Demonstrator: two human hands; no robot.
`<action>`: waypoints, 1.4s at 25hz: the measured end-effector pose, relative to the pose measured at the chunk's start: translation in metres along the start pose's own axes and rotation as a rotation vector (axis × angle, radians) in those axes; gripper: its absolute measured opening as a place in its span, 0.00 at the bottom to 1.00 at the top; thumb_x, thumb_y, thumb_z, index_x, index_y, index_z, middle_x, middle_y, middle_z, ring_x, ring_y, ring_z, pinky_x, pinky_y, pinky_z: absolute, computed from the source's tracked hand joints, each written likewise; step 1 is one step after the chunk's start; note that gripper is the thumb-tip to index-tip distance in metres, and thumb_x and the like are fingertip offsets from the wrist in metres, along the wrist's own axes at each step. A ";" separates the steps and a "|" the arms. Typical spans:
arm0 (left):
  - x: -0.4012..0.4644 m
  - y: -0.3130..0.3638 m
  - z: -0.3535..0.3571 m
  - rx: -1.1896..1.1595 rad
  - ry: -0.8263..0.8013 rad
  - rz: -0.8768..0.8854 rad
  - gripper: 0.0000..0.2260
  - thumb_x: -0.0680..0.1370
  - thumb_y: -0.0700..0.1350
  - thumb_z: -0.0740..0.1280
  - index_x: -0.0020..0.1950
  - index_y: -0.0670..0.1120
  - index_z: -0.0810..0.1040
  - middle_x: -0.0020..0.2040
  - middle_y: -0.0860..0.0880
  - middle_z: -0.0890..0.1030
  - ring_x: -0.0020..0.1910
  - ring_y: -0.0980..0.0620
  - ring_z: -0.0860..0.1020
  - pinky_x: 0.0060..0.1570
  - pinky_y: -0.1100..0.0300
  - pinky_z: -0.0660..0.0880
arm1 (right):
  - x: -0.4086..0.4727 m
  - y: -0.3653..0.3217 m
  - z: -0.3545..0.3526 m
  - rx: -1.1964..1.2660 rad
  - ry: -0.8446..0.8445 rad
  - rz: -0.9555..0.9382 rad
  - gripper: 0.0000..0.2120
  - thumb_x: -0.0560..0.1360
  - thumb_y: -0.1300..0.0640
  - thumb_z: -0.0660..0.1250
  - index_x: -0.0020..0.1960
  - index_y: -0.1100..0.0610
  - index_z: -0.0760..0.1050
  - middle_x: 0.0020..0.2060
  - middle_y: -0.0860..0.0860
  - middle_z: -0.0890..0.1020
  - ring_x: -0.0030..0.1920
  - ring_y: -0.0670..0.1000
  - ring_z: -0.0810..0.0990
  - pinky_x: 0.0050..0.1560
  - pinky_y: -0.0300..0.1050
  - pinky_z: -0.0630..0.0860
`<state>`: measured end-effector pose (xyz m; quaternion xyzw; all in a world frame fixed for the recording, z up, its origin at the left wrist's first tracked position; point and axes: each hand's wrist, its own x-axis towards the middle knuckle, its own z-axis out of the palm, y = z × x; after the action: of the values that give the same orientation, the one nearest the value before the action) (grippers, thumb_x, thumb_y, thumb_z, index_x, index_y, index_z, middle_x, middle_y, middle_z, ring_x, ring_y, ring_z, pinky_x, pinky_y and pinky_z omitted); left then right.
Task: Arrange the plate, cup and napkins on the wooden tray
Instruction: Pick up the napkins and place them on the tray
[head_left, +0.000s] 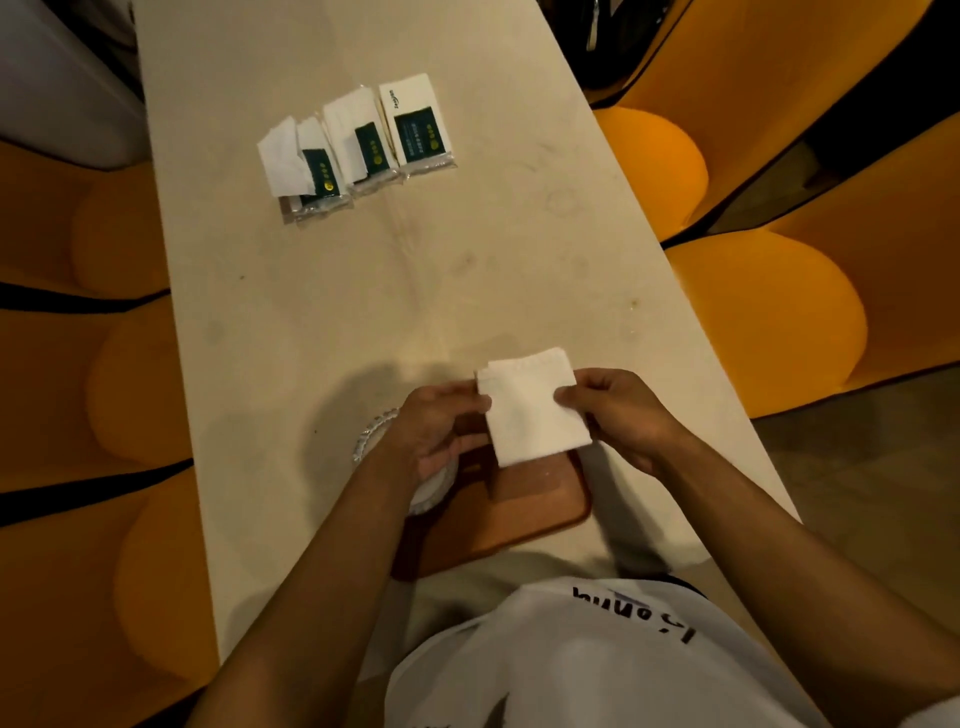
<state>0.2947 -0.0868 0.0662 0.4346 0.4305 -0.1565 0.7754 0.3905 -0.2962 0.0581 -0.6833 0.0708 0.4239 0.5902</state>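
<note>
A folded white napkin (532, 408) is held above the wooden tray (540, 512), pinched on its left edge by my left hand (434, 428) and on its right edge by my right hand (618, 415). The brown tray lies at the table's near edge, partly hidden by my arms and the napkin. A clear plate with a ridged rim (370, 434) shows under my left wrist at the tray's left end, and a white round object (434, 491), maybe the cup, sits below that hand, mostly hidden.
Three napkin packets (358, 143) with dark green labels lie in a row far up the cream table (363, 291), the leftmost with loose tissue sticking out. Orange padded seats (769, 312) flank both long sides of the narrow table.
</note>
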 end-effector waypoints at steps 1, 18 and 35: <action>-0.007 -0.013 -0.005 -0.005 -0.011 -0.006 0.16 0.73 0.30 0.69 0.60 0.36 0.81 0.57 0.37 0.84 0.51 0.40 0.85 0.47 0.46 0.83 | -0.008 0.011 0.002 -0.034 -0.002 0.010 0.12 0.71 0.61 0.70 0.51 0.68 0.79 0.47 0.64 0.84 0.45 0.57 0.83 0.44 0.52 0.77; 0.005 -0.127 0.011 0.134 0.347 -0.029 0.22 0.73 0.27 0.65 0.67 0.37 0.75 0.60 0.38 0.80 0.58 0.39 0.80 0.61 0.42 0.78 | -0.015 0.103 0.009 -0.450 0.208 0.159 0.07 0.70 0.59 0.69 0.48 0.54 0.82 0.45 0.51 0.85 0.43 0.50 0.82 0.43 0.43 0.79; 0.013 -0.125 0.027 0.304 0.471 0.018 0.21 0.77 0.36 0.65 0.70 0.44 0.72 0.65 0.44 0.78 0.54 0.49 0.75 0.55 0.56 0.71 | -0.017 0.103 0.000 -0.770 0.121 -0.082 0.16 0.75 0.57 0.66 0.63 0.55 0.76 0.57 0.53 0.83 0.53 0.54 0.81 0.52 0.44 0.75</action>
<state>0.2400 -0.1780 -0.0050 0.5742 0.5666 -0.1071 0.5812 0.3178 -0.3332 -0.0075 -0.8810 -0.0861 0.3544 0.3016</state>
